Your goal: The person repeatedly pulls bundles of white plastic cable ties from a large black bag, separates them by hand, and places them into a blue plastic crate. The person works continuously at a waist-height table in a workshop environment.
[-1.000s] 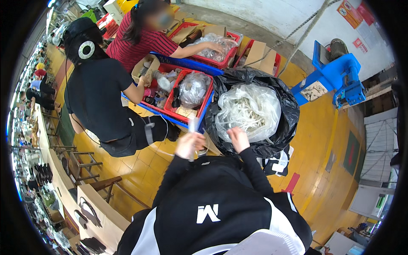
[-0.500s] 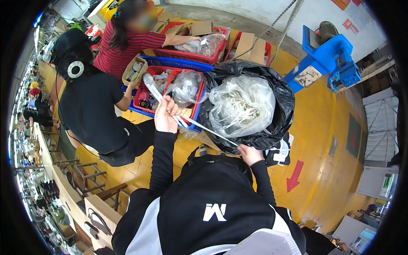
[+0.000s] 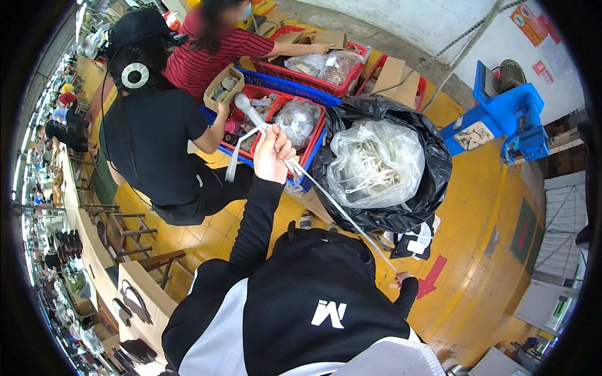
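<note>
My left hand [image 3: 274, 153] is closed around the gathered neck of a narrow, whitish plastic bag [image 3: 251, 113], whose rounded end points up and away over the red crates. A loose white tail hangs from it on the left. From my left hand a long white strip [image 3: 342, 210] runs taut down to the right. Its other end is pinched in my right hand [image 3: 406, 277], low on the right beside my body. Beneath the line of the strip stands a big black bin bag [image 3: 442, 160], lined with clear plastic [image 3: 404, 182] and holding a heap of white strips [image 3: 370, 164].
Red crates [image 3: 306, 160] with bagged parts stand ahead, by a blue crate [image 3: 291, 88]. Two people work at the left, one in black [image 3: 150, 144], one in red stripes [image 3: 200, 56]. A blue machine [image 3: 489, 119] is at the right, wooden stools [image 3: 128, 232] at the left.
My right hand has drawn down, right and towards me, lengthening the taut strip. In my left hand the bag has turned, its tail now hanging left. The view has shifted, moving the scene rightward.
</note>
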The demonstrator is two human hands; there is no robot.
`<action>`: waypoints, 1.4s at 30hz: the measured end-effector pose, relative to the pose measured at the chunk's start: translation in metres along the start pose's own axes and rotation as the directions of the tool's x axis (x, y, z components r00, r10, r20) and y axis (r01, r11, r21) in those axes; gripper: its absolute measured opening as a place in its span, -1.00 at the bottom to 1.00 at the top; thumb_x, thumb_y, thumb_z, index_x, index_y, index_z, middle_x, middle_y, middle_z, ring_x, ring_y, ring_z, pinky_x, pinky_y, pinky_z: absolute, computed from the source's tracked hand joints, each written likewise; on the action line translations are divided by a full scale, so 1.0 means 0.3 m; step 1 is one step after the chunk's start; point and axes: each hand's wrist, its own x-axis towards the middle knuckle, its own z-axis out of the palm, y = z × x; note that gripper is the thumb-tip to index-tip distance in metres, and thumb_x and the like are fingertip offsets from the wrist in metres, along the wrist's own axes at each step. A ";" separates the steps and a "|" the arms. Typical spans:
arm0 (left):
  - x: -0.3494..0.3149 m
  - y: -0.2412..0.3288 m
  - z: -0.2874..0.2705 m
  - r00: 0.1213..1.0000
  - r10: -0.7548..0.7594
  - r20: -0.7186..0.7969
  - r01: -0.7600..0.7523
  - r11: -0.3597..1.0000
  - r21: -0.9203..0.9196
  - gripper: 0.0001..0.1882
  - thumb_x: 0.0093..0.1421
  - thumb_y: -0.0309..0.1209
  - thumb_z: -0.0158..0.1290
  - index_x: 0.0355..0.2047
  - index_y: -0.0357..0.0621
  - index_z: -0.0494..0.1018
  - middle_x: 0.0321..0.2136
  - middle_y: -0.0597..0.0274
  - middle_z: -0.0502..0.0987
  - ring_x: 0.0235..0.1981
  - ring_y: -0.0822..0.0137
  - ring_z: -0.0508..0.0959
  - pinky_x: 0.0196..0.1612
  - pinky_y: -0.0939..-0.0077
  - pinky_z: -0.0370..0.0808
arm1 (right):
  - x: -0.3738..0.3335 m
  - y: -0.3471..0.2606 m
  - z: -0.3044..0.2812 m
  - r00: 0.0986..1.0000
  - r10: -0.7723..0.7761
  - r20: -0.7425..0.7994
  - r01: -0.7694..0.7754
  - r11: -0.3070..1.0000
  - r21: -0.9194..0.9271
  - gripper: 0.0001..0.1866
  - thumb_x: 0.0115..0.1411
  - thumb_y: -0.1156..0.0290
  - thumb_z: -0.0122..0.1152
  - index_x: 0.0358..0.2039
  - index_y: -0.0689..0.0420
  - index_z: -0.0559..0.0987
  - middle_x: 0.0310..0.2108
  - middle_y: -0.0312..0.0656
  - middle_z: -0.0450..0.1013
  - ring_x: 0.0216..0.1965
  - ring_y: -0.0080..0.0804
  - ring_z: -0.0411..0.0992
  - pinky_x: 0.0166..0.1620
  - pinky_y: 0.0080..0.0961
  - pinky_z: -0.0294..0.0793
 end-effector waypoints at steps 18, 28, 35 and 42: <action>-0.145 -0.002 -0.162 0.956 -0.202 -0.211 0.249 0.940 0.231 -0.81 0.23 -0.25 -0.13 -0.35 -0.09 0.28 -0.70 0.50 0.10 -0.77 0.67 0.05 -0.75 0.76 -0.06 | -0.411 -0.951 0.046 0.033 -0.920 -0.390 0.721 0.292 -0.628 -0.53 -0.13 0.52 0.13 -0.12 -0.08 0.42 -0.26 -0.18 0.33 -0.20 -0.20 0.31 -0.16 -0.32 0.31; -0.299 -0.294 -0.199 0.736 -0.622 -0.268 0.674 0.711 0.199 -0.54 0.27 -0.10 -0.26 -0.16 -0.30 0.35 -0.51 0.28 0.39 -0.42 0.37 0.47 -0.30 0.49 0.43 | -0.839 -1.136 0.083 0.021 -0.937 -0.349 0.996 0.051 -0.076 -0.86 0.11 0.37 0.04 -0.49 0.16 0.48 -0.59 -0.08 0.40 -0.52 -0.13 0.42 -0.43 -0.36 0.35; -0.133 -0.132 0.002 0.918 -0.395 0.036 0.396 0.918 -0.026 -0.73 0.29 -0.16 -0.26 -0.44 -0.05 0.24 -0.69 0.48 0.05 -0.70 0.55 0.07 -0.40 0.58 0.30 | -0.797 -0.973 0.108 0.103 -0.993 -0.059 0.988 0.109 -0.112 -0.83 0.14 0.28 0.02 -0.41 0.10 0.47 -0.59 -0.01 0.40 -0.49 -0.04 0.42 -0.45 -0.24 0.37; -0.040 -0.110 0.079 0.954 -0.272 0.126 0.258 0.959 0.119 -0.75 0.30 -0.19 -0.26 -0.45 -0.04 0.22 -0.69 0.48 0.04 -0.69 0.58 0.08 -0.40 0.61 0.32 | -0.516 -0.628 0.029 0.619 -0.766 -0.173 0.711 0.640 -0.291 -0.69 0.10 0.12 -0.04 -0.45 0.07 0.53 -0.45 -0.02 0.46 -0.34 -0.01 0.42 -0.27 -0.21 0.39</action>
